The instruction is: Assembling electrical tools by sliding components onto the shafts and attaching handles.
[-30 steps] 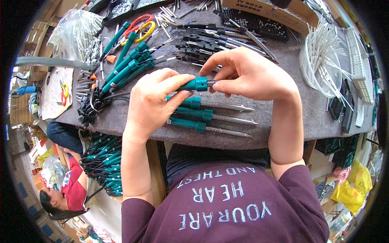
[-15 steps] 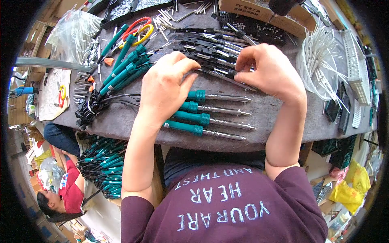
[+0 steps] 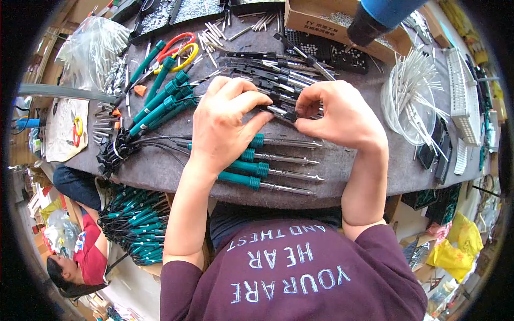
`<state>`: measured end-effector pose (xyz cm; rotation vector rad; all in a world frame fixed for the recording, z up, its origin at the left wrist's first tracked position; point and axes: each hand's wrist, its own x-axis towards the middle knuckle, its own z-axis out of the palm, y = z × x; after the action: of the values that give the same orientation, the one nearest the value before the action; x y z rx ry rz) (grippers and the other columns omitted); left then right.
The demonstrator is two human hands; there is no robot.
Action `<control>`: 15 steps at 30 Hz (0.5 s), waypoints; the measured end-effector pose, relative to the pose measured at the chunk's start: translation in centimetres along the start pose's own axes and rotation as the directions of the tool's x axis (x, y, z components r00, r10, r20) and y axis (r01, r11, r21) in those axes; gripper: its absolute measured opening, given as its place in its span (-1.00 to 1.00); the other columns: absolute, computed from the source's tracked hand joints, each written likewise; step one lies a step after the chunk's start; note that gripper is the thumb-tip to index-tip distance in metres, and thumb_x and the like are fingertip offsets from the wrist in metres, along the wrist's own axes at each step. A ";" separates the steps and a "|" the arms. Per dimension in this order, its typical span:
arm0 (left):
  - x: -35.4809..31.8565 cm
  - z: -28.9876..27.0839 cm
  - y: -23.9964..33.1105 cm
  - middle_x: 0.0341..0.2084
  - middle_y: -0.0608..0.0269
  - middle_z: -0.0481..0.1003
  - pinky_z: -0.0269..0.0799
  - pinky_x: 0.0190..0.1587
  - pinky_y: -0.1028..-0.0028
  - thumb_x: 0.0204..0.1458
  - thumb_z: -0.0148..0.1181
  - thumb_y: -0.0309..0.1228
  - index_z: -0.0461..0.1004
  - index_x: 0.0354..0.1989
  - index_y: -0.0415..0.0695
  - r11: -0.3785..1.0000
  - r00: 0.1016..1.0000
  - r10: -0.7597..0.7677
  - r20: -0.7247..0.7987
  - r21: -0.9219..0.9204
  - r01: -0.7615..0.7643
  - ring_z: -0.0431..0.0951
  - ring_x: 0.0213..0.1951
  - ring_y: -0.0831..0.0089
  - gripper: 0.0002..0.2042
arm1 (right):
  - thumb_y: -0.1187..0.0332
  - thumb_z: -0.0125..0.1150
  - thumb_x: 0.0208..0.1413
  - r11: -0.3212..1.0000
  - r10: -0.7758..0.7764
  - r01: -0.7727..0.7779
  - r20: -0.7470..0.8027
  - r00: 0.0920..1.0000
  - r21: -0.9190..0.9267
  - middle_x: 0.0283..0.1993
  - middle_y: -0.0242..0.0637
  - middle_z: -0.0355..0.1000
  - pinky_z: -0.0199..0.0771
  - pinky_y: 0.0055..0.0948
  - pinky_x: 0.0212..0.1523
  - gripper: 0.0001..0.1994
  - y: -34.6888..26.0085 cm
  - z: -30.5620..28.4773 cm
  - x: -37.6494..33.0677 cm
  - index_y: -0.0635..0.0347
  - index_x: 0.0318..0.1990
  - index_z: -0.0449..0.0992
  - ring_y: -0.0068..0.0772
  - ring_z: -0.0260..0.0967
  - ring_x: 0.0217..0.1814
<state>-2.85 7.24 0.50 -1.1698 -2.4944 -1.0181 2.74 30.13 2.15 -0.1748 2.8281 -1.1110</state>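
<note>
pinching one black soldering-iron part (image 3: 282, 111) between them, left hand (image 3: 225, 128) and right hand (image 3: 342, 115) grip it tight.

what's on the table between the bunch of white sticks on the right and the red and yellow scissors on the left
In the head view, between the white sticks and the scissors lies a row of black-handled metal tools; both hands, left hand and right hand, pinch one at its near end.

Bright, even overhead light, soft shadows, sharp centre; fisheye bending and dark vignette at the rim.

Head-mounted fisheye, close above workbench (image 3: 160, 171)
</note>
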 end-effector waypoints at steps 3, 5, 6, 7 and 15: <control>-0.3 -1.1 -0.2 -0.34 0.34 0.56 0.45 -0.10 0.28 -0.21 0.52 -0.41 0.68 -0.33 -0.03 1.000 1.000 -0.006 -0.019 0.010 0.007 0.51 -0.17 0.27 -0.78 | 0.33 0.41 -0.14 0.989 -0.014 0.003 0.074 0.997 0.145 -0.47 -0.16 0.54 0.56 -0.38 -0.31 -0.77 -0.2 0.6 0.5 0.32 -0.37 0.60 -0.34 0.53 -0.43; -0.6 -1.5 -0.3 -0.33 0.37 0.57 0.40 -0.07 0.28 -0.22 0.52 -0.40 0.70 -0.31 0.00 0.999 0.999 -0.035 -0.015 0.014 0.035 0.50 -0.15 0.29 -0.76 | 0.42 0.43 -0.10 0.963 0.023 -0.058 0.134 0.991 0.263 -0.53 -0.31 0.50 0.50 -0.50 -0.39 -0.80 -0.5 1.4 0.9 0.35 -0.36 0.56 -0.59 0.45 -0.49; -0.8 -1.7 -0.3 -0.32 0.39 0.57 0.37 -0.05 0.28 -0.22 0.52 -0.40 0.70 -0.29 0.01 0.999 0.998 -0.047 -0.030 0.014 0.048 0.50 -0.14 0.30 -0.75 | 0.43 0.43 -0.10 0.954 0.033 -0.073 0.139 0.990 0.292 -0.54 -0.32 0.49 0.50 -0.52 -0.40 -0.80 -0.7 1.6 1.0 0.34 -0.37 0.56 -0.60 0.45 -0.50; -1.0 -1.9 -0.4 -0.32 0.41 0.58 0.34 -0.03 0.29 -0.22 0.52 -0.40 0.71 -0.28 0.02 0.998 0.997 -0.062 -0.045 0.015 0.063 0.49 -0.14 0.30 -0.74 | 0.44 0.43 -0.11 0.943 0.041 -0.087 0.147 0.988 0.321 -0.54 -0.33 0.49 0.50 -0.53 -0.40 -0.81 -0.8 1.9 1.1 0.33 -0.37 0.55 -0.62 0.44 -0.50; -1.5 -2.8 -1.6 -0.32 0.43 0.58 0.37 -0.07 0.30 -0.24 0.47 -0.44 0.70 -0.32 0.03 0.992 0.995 0.089 -0.053 0.093 -0.084 0.52 -0.15 0.29 -0.77 | 0.48 0.43 -0.11 0.949 0.116 -0.177 0.234 0.965 0.260 -0.43 -0.34 0.55 0.53 -0.54 -0.33 -0.80 -1.8 2.1 1.8 0.30 -0.32 0.54 -0.64 0.50 -0.42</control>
<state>-3.30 3.81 1.09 -1.1932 -2.3964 -0.8939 1.41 27.16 1.79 -0.0555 2.4207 -1.3490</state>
